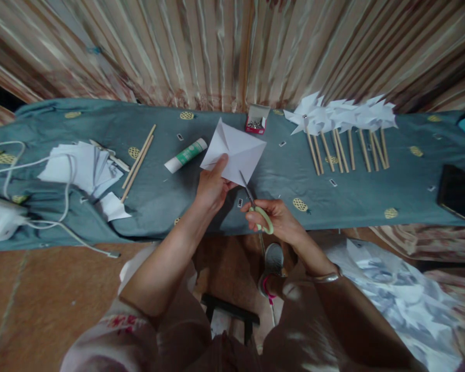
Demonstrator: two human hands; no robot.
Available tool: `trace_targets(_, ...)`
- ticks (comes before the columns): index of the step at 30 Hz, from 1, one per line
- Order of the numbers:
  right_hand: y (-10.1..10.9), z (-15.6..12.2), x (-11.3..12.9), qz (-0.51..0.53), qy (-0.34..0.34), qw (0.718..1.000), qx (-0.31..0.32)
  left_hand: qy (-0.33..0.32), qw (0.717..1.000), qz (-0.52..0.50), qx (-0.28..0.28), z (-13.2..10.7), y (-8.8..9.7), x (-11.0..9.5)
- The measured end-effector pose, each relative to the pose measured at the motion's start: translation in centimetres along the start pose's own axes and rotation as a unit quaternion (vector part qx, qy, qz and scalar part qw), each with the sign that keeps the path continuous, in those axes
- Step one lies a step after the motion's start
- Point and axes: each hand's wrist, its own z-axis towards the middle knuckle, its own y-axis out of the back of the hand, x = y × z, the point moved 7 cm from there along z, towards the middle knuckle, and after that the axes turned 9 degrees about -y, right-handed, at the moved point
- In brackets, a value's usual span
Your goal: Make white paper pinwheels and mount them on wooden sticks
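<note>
My left hand (213, 183) pinches a white square of paper (242, 147) near its lower left edge, thumb on top and fingers beneath. Creases run across the sheet toward its middle. My right hand (273, 214) grips scissors (264, 218) with pale green handles. Their blades lie at the corner of the paper closest to me. Left of the sheet lies a green and white glue stick (186, 155). Just behind it stands a small red box (256, 120) with its lid up and small metal pins inside.
Paper pinwheels on sticks (343, 116) lie in a row at the back right. A phone (456, 191) rests at the right. On the left are stacked white papers (81, 168), two wooden sticks (139, 155), and a white power strip (2, 219) with cables.
</note>
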Motion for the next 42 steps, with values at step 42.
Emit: trace_targets(42, -0.03, -0.03, 0.25, -0.020, 0.009, 1.000, -0.001, -0.002, 1.000, 0.029, 0.000, -0.31, 0.01, 0.09)
